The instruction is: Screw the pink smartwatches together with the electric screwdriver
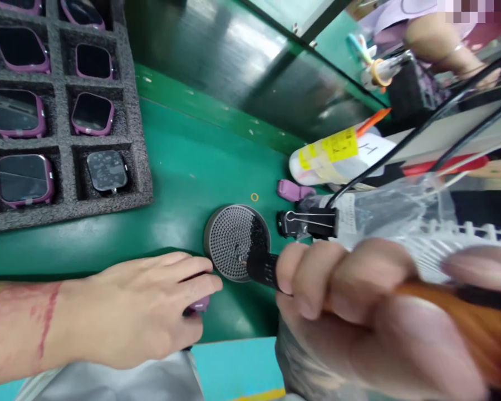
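Observation:
My right hand [359, 312], large and close to the camera, is wrapped round an electric screwdriver with an orange body and a black nose [264, 269]. The nose points left, its tip over a round grey screw tray [223, 234] with a perforated top. Tiny black screws [259, 236] lie heaped on the tray's right side. My left hand [150, 306] is closed on a small purple watch case [200, 304] just left of the tray. Most of the case is hidden under the fingers.
A grey foam tray [144, 189] at upper left holds several purple smartwatches [92, 114]. Right of the screw tray lie a purple piece [294, 190], a binder clip [309, 221] and a white bottle [325, 159]. Black cables [384, 159] cross the right side; another person's arm [438, 44] shows beyond.

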`<state>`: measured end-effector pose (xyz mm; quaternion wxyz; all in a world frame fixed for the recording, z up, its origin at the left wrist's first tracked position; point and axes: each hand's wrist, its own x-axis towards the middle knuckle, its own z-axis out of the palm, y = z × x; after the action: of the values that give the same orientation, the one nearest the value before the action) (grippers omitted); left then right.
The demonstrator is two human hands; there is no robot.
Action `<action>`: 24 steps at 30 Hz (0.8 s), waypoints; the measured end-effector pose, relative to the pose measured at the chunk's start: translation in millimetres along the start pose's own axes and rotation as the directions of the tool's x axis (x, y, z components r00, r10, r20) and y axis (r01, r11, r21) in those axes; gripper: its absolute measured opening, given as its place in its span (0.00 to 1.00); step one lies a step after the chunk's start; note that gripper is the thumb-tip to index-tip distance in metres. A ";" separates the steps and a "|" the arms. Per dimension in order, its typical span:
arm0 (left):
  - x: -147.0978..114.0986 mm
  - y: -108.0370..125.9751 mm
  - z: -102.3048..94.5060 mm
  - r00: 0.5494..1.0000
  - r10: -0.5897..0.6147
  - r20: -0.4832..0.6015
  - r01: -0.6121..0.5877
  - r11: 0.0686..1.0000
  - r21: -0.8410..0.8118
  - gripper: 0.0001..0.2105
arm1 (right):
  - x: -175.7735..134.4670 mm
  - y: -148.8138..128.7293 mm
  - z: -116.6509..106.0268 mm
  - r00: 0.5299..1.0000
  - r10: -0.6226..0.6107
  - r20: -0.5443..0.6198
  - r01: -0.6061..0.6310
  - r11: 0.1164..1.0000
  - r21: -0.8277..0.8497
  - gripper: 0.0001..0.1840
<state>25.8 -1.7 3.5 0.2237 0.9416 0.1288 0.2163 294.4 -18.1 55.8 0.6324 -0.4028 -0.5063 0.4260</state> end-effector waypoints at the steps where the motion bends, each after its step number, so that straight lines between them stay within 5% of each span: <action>1: -0.6 -1.0 -2.0 1.000 0.018 -0.008 -0.018 1.000 -0.026 0.08 | 3.4 6.3 3.3 0.999 -0.034 -0.034 0.035 0.999 0.041 0.12; 3: -0.8 -2.2 -5.7 1.000 0.013 -0.015 -0.014 0.998 -0.061 0.02 | 7.7 14.9 8.2 0.995 -0.078 -0.060 0.083 0.993 0.085 0.11; 10: -0.9 0.9 0.9 0.995 -0.080 -0.067 0.085 0.993 0.076 0.08 | 10.2 4.6 -2.3 0.987 0.007 0.160 -0.015 0.999 0.050 0.14; 24: -2.8 -3.1 10.3 0.993 -0.110 -0.048 0.112 0.993 0.036 0.10 | 9.1 13.1 5.0 0.989 -0.056 0.140 0.048 0.997 0.064 0.12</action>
<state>27.7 -3.7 -7.3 0.2141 0.9319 0.1902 0.2227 288.9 -5.1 47.1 0.6177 -0.3389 -0.5471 0.4521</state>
